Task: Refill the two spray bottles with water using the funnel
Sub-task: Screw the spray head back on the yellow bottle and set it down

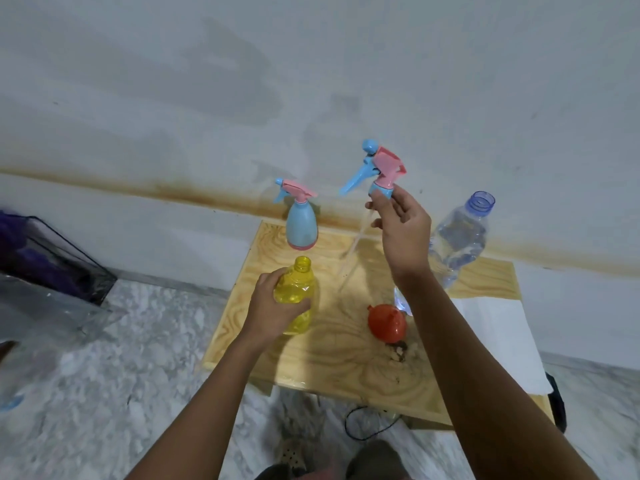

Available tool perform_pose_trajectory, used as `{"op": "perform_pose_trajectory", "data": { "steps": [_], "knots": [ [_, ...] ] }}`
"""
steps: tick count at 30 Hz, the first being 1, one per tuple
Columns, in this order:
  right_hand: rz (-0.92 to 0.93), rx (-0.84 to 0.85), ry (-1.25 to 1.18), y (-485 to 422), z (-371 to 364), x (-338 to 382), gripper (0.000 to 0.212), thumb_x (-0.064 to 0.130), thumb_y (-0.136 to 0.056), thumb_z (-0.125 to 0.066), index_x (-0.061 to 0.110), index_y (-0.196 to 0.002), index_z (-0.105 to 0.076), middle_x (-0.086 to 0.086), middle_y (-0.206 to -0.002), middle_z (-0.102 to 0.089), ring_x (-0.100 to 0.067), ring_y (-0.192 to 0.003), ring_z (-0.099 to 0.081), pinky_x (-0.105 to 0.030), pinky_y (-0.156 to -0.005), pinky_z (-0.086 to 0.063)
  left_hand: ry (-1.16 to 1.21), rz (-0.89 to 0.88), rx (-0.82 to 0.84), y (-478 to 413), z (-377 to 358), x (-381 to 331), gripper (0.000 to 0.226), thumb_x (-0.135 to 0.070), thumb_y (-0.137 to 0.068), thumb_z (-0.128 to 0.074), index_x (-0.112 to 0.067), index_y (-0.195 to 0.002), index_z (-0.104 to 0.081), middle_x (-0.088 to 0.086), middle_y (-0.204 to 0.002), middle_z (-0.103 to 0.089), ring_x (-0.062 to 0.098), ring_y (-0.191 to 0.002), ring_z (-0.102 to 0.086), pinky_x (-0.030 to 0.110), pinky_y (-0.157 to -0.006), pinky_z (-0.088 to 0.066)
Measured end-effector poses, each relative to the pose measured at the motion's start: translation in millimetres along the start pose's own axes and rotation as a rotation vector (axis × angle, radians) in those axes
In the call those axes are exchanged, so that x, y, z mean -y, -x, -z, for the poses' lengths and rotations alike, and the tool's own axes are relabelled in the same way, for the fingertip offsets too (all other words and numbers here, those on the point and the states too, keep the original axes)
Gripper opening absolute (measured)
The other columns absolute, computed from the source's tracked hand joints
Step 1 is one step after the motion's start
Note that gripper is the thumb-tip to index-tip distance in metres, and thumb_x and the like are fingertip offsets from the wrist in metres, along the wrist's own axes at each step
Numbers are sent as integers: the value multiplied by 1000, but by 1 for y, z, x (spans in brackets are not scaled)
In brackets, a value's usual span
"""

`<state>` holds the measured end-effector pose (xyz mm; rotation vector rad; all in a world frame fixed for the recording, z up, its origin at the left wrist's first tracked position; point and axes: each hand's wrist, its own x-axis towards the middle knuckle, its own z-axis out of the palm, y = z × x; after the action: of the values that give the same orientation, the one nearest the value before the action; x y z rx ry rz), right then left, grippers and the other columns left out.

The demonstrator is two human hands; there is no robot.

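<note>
At frame centre my left hand (277,306) grips the yellow bottle (298,295) on the table (332,362); my right hand (398,225) pinches the lifted sprayer head (379,168) (tube dangling); its swing could topple the water bottle (457,237).

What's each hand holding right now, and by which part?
Left hand grips the yellow bottle around its body. Right hand pinches the detached spray head by its screw collar.
</note>
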<state>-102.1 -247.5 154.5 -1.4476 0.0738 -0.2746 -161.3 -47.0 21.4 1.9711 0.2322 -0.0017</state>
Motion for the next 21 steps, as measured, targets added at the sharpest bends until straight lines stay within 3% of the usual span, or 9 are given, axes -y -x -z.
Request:
{"op": "perform_pose_trajectory", "data": {
  "steps": [4,9,13,16,21],
  "knots": [
    [19,0,-74,12,-14,15,13,21,-97,-62,18,-107,-69,5,-90,-71,-5,-90,-67,-21,-71,-51,-7,-20,9,4,6,0,68,-22,-67,-90,-23,-129,-60,-3,-111,-50,11,-106,-54,14,-82,-40],
    [52,-8,-77,24,-32,17,12,21,-97,-62,20,-107,-68,10,-87,-71,-5,-90,-69,-24,-74,-52,-31,-41,35,8,13,0,70,-26,-66,-89,-21,-130,-59,-5,-107,-48,12,-104,-54,11,-81,-39],
    [74,-22,-91,26,-39,22,12,21,-98,-61,20,-108,-68,11,-88,-72,-5,-90,-69,-22,-73,-52,-23,-32,35,12,21,-1,76,-35,-60,-84,-22,-131,-58,-2,-110,-49,11,-106,-53,20,-88,-41],
    [61,1,-84,28,-44,20,11,22,-98,-61,22,-106,-68,13,-86,-73,-5,-91,-69,-22,-73,-53,-7,-43,47,15,25,-3,74,-30,-64,-87,-22,-132,-58,-1,-112,-50,7,-105,-53,12,-83,-38],
    [-39,106,-22,51,-56,-9,16,19,-97,-62,15,-110,-70,-2,-97,-73,-4,-86,-65,-17,-71,-50,43,-88,56,19,31,-16,58,-26,-70,-87,-32,-122,-62,-4,-108,-53,-3,-97,-54,11,-80,-40]
  ]
}}
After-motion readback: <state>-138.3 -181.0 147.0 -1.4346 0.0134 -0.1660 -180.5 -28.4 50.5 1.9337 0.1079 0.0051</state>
